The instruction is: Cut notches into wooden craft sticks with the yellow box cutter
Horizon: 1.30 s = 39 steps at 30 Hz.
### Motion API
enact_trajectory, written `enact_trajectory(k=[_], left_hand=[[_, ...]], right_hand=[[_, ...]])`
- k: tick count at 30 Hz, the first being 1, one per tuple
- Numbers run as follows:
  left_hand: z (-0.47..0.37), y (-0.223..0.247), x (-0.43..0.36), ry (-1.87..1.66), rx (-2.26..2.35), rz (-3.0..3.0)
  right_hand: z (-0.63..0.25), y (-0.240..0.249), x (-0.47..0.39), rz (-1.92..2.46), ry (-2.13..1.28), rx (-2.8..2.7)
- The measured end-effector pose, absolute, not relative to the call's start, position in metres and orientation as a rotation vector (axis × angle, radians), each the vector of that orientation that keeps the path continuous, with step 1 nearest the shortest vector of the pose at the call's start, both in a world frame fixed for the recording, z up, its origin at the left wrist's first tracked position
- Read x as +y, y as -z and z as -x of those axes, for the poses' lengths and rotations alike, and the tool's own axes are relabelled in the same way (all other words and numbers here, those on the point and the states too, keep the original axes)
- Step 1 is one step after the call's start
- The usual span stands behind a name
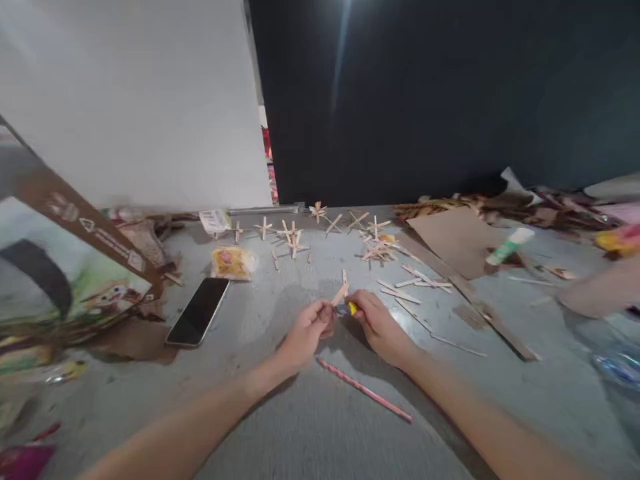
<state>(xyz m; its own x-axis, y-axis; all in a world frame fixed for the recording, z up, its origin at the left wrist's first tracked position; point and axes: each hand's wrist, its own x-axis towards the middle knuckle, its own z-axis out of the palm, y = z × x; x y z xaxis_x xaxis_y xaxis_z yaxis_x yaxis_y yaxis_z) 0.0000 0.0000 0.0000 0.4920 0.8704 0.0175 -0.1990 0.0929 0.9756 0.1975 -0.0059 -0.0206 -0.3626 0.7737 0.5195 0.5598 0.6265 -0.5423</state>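
Two hands are working over the grey surface (280,407), with the phone (199,312) serving as landmark for all places. My left hand (313,323) is pinching two thin wooden strips (341,291), which are crossing each other just right of the phone's level; the fingers are closed on them. My right hand (377,320), farther right of the phone, is gripping one yellow-handled cutter (353,308), closed around it, with its grey end lying beside the left fingertips.

Counting: one phone; one yellow packet (233,263), lying just beyond the phone's far end; one white paper tag (215,221), standing beyond the packet; one red patterned stick (365,390), lying right of the phone and nearer me. At least six crossed-strip pieces (264,228) are sitting beyond and right of the phone, some overlapping too much for an exact count. One strip pile (379,252) is lying among them, its number unreadable. Several loose strips (400,292) are lying farther right. One green-and-white tube (510,247) is resting well right of the phone, beside one cardboard sheet (453,240).

Edges: the dark panel (425,100) is bounding the surface beyond the phone and to its right. Open grey surface is showing between phone and left hand, and around the red patterned stick.
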Motion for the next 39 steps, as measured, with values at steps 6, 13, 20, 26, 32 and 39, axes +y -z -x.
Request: enact_trajectory(k=[6,13,20,26,32,39], left_hand=[[0.0016,0.0033,0.0002,-0.894,0.687,-1.218],[-0.0007,0.0037,0.0002,-0.923,0.619,-1.209],[-0.0017,0.0029,-0.0007,-0.919,0.644,-1.215],[-0.002,0.002,-0.0009,-0.909,0.654,-1.226],[-0.002,0.0041,-0.0008,-0.909,0.638,-1.212],[-0.0038,0.0043,-0.0014,-0.929,0.615,-1.197]], right_hand=[[-0.1973,0.02,-0.0066,1.043,-0.36,-2.049],[-0.1971,0.0161,-0.0074,1.032,-0.352,-2.046],[-0.1972,0.0139,-0.0085,1.045,-0.345,-2.055],[-0.1973,0.0136,-0.0091,1.032,-0.34,-2.051],[-0.1978,0.015,-0.009,1.028,-0.357,-2.05],[-0.1971,0.0147,-0.0095,1.021,-0.365,-2.05]])
